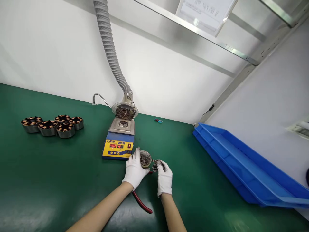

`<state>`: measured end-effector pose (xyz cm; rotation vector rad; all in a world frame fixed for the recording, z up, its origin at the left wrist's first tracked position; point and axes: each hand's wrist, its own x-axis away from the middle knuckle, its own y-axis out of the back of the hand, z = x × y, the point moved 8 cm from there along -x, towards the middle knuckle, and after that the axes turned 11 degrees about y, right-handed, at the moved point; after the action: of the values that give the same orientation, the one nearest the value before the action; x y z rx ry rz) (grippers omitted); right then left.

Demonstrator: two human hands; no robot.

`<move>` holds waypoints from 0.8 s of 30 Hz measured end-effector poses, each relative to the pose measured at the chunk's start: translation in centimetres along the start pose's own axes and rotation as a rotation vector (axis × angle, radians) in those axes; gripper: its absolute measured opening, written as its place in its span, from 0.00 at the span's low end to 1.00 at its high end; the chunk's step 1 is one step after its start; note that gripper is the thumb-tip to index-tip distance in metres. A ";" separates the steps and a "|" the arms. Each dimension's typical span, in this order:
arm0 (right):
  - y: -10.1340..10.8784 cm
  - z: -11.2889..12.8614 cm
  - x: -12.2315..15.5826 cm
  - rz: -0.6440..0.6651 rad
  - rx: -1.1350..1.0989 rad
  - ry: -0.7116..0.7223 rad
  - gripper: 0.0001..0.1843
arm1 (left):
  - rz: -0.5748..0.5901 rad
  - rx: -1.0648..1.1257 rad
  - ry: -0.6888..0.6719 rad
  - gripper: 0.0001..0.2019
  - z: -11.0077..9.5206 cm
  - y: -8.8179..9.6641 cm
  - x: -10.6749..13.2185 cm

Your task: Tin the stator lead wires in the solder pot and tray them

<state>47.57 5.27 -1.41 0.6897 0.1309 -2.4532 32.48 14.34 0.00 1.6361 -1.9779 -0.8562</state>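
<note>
My left hand (135,169), in a white glove, is wrapped round a small round cup (145,158) and tips it toward me. Dark greyish bits lie inside the cup. My right hand (165,176), gloved too with darkened fingertips, pinches a thin metal tool (154,160) whose far end reaches into the cup; its exact kind is too small to tell. A tool with red handles (143,203), partly hidden, lies on the table under my left hand. Just behind the cup stands a blue and yellow solder pot (118,146) with lit red digits.
Several motor stators with copper windings (65,130) stand at the left on the green table (60,180). A fume hood (125,111) on a grey hose (109,45) hangs over the pot. Stacked blue trays (241,164) line the right side. A small blue and red item (158,120) lies near the wall.
</note>
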 end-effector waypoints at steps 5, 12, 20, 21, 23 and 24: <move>0.9 0.8 0.2 0.079 0.189 0.168 0.13 | -0.010 0.004 0.029 0.44 -0.7 -0.5 -0.4; 4.7 3.2 0.3 0.129 0.340 0.330 0.12 | 0.016 0.035 0.061 0.44 -0.2 -0.8 -0.7; 4.9 5.1 0.2 -0.020 0.253 -0.119 0.20 | 0.127 0.073 -0.144 0.44 -1.0 1.9 2.6; 4.0 4.7 0.1 0.002 0.218 -0.207 0.21 | 0.141 0.070 -0.234 0.42 -1.0 3.5 3.5; 2.1 3.6 -0.1 0.080 0.206 -0.354 0.23 | 0.165 0.039 -0.451 0.30 -0.4 7.1 5.2; 1.2 2.8 -0.3 0.128 0.230 -0.404 0.22 | 0.163 -0.007 -0.502 0.20 0.7 9.0 5.5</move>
<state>47.20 3.77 1.24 0.2711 -0.3460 -2.4489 24.50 10.15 5.47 1.3179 -2.3910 -1.3013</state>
